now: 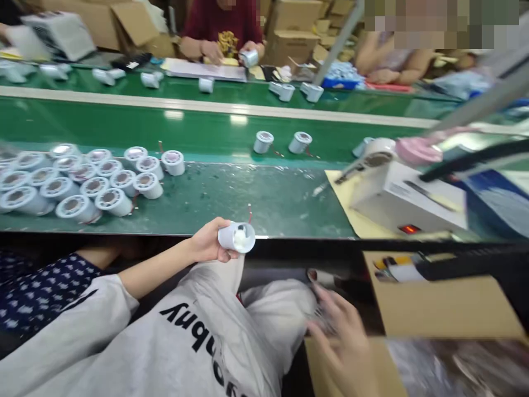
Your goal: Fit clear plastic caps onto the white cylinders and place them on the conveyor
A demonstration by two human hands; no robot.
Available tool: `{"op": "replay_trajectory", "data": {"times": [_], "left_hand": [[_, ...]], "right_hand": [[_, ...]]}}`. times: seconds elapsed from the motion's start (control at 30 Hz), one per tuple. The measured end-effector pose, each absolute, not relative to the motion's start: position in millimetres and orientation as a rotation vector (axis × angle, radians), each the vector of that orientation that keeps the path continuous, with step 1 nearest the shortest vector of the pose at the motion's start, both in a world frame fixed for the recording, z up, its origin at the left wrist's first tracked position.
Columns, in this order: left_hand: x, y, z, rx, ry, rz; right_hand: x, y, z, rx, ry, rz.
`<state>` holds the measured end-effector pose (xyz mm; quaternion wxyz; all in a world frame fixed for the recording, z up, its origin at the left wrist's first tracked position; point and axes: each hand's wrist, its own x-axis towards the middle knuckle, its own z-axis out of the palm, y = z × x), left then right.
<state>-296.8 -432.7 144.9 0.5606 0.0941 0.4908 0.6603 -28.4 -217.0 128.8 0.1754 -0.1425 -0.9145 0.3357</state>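
My left hand (212,241) is closed round a light-blue plastic cylinder housing (230,237), held just off the bench's front edge. Its open end faces right and shows a white part inside; a thin red wire sticks up from the rim. Lower right, my right hand (345,336) is blurred by motion, with thumb and fingers apart. It is above the side of an open cardboard box (438,309), and I make out nothing held in it. Many similar cylinder housings (76,207) stand grouped on the bench at the left.
A green conveyor belt (198,124) runs across, carrying two housings (263,142) with wires. On the bench's right stands a white box-shaped device (409,193) with a red display. Clear plastic (463,364) lies in the lower box. Co-workers sit opposite; another person's patterned clothing (41,292) is at left.
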Motion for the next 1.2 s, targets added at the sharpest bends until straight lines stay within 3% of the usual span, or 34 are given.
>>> {"op": "replay_trajectory", "data": {"times": [0.13, 0.27, 0.37, 0.53, 0.8, 1.03, 1.13, 1.2], "left_hand": [[-288.2, -399.3, 139.8, 0.475, 1.106, 1.169], [-282.5, -385.2, 148.2, 1.08, 1.404, 0.943], [-279.7, -383.9, 150.9, 1.417, 1.632, 0.973], [-272.8, -386.8, 138.5, 1.383, 1.678, 1.046], [-271.7, -387.7, 126.4, 1.368, 1.633, 1.153], [-269.5, -387.8, 128.4, 1.34, 1.447, 1.088], [-266.7, -390.2, 129.1, 1.084, 1.353, 1.154], [-265.9, -392.2, 129.0, 0.918, 1.271, 1.201]], "right_hand": [[-72.4, -252.0, 126.0, -0.109, -2.593, 0.431], [-95.5, -258.9, 131.7, -0.274, -2.66, 0.309], [-90.7, -255.7, 132.2, -0.316, -2.716, 0.513], [-81.4, -252.6, 133.5, -0.381, -2.645, 1.028], [-82.6, -255.5, 141.9, -0.522, -2.346, 1.303], [-80.9, -249.4, 140.4, -0.764, -1.965, 1.742], [-77.3, -244.7, 138.2, -0.568, -2.032, 1.777], [-73.2, -243.3, 136.9, -0.407, -2.216, 1.622]]}}
